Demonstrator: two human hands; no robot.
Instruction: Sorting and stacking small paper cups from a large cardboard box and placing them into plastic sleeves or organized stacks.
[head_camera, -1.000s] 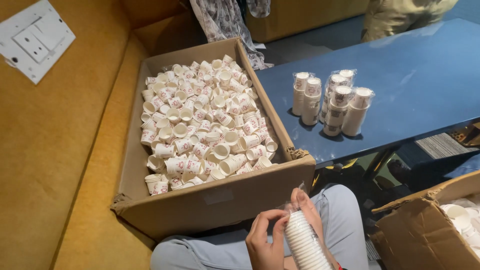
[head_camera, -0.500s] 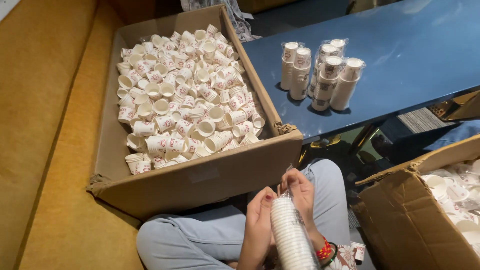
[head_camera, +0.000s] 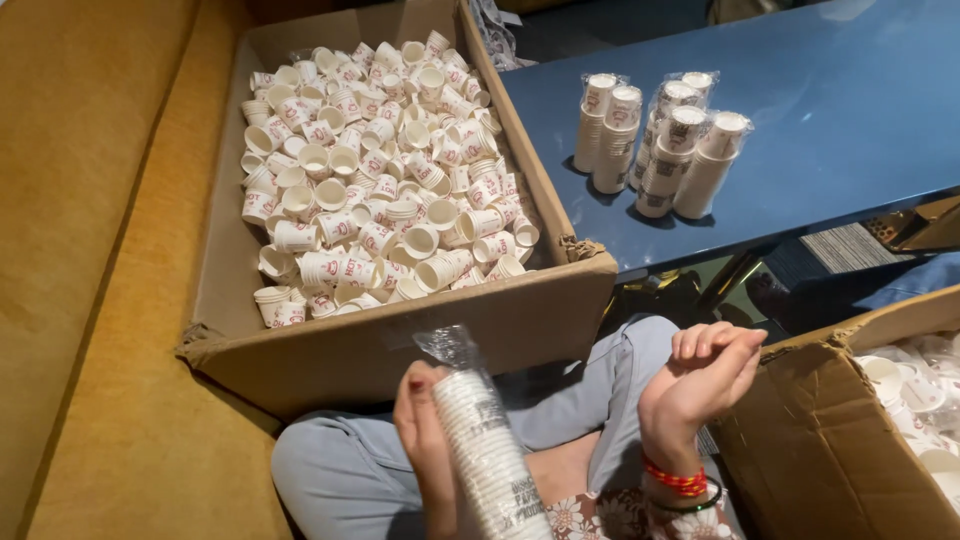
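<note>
My left hand (head_camera: 425, 440) grips a tall stack of white paper cups (head_camera: 490, 460) wrapped in a clear plastic sleeve, held upright over my lap; the sleeve's twisted top sticks up above the stack. My right hand (head_camera: 700, 375) hovers to the right of the stack, apart from it, fingers curled loosely and holding nothing; a red thread band and a bangle circle its wrist. In front of my knees sits a large cardboard box (head_camera: 400, 350) holding several loose small white cups with red print (head_camera: 380, 180).
A blue table (head_camera: 850, 150) at the right carries several wrapped cup stacks (head_camera: 655, 140). A second cardboard box (head_camera: 820, 440) with cups in plastic stands at my right. A mustard sofa seat (head_camera: 130, 400) lies under and left of the big box.
My right hand has let go of the wrapped stack and moved away to the right. My left hand still holds the stack. The view has tilted down and left.
</note>
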